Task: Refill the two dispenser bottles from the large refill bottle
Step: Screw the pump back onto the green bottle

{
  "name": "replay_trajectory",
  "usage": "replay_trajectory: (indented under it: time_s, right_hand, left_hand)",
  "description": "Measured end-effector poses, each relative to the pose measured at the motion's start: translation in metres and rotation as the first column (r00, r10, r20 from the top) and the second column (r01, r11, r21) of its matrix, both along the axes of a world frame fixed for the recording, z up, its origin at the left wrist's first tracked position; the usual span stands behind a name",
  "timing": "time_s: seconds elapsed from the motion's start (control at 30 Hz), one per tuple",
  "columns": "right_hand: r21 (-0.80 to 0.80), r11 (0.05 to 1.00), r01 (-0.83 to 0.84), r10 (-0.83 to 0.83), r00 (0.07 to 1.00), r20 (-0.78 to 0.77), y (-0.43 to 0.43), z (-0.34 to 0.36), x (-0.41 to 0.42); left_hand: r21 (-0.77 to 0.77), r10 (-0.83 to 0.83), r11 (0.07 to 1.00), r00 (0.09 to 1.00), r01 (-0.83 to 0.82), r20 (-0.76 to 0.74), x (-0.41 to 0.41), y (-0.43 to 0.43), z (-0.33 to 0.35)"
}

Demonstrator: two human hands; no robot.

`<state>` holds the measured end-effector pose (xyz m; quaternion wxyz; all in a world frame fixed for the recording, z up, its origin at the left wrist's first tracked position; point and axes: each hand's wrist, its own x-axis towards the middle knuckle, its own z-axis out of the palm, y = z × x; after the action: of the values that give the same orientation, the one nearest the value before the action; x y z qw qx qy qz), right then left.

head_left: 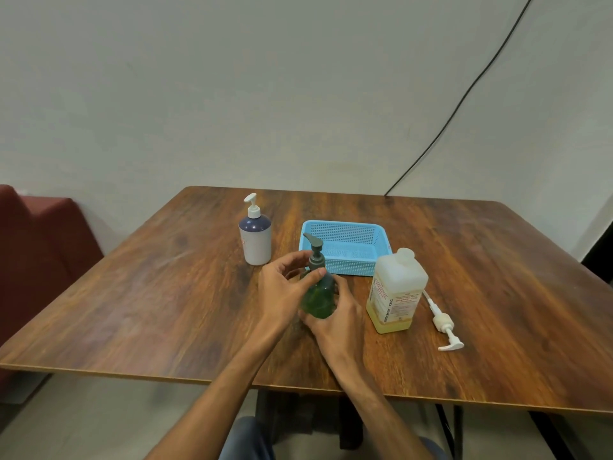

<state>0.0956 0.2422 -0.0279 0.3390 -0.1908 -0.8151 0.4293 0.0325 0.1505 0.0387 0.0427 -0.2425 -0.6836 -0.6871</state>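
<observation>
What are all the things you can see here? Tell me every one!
green dispenser bottle: one, green with a grey pump, middle of the table, held in both hands
white dispenser bottle: one, white with a dark blue shoulder, back left
refill bottle: one, pale yellow, right of the green one
loose pump: one, white, lying right of the refill bottle
basket: one, light blue, behind the green bottle
table: one, brown wood
cable: one, black, on the wall
seat: one, dark red, far left
left hand: grips the green bottle's top
right hand: holds its body
</observation>
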Motion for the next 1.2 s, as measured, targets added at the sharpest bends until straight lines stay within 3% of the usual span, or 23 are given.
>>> replay_trajectory:
  time_s: [0.33,0.57,0.63,0.73,0.83,0.97,1.07,1.13,1.2]
  right_hand:
    - [-0.002,1.000,0.006,-0.006,1.000,0.010,-0.001,0.002,0.002]
    - [0.012,1.000,0.012,-0.012,1.000,0.008,0.000,0.001,0.003]
    - [0.021,1.000,0.015,-0.015,1.000,0.003,-0.001,0.002,0.003]
    - [0.017,1.000,0.025,-0.025,1.000,-0.002,-0.003,0.003,0.003]
    - [0.006,1.000,0.009,-0.009,1.000,-0.010,-0.002,0.002,0.004]
    - [-0.016,1.000,-0.012,0.012,1.000,0.007,0.001,0.002,0.003]
    - [-0.011,1.000,-0.018,0.018,1.000,0.015,0.002,0.002,0.002]
    - [-0.012,1.000,-0.021,0.022,1.000,0.020,0.001,0.002,0.002]
    - [-0.007,1.000,-0.018,0.018,1.000,0.011,0.001,0.002,0.002]
  left_hand:
    - [-0.057,0.003,0.998,0.999,-0.005,-0.046,0.000,-0.001,-0.012]
    - [-0.264,-0.208,0.944,0.978,0.197,-0.015,-0.006,-0.004,-0.011]
    - [-0.221,-0.185,0.958,0.983,0.183,0.010,-0.002,-0.002,-0.009]
    - [-0.132,-0.034,0.991,0.997,0.026,-0.063,0.001,0.006,-0.008]
    - [-0.129,0.006,0.992,0.996,-0.018,-0.093,-0.001,0.008,-0.006]
    - [-0.234,-0.127,0.966,0.989,0.106,-0.077,-0.006,-0.001,0.002]
    - [-0.180,-0.265,0.948,0.964,0.264,0.017,-0.003,-0.008,0.008]
    - [-0.121,-0.278,0.951,0.958,0.285,0.071,-0.002,-0.007,0.006]
    - [-0.099,-0.193,0.976,0.981,0.194,0.022,0.000,0.000,-0.001]
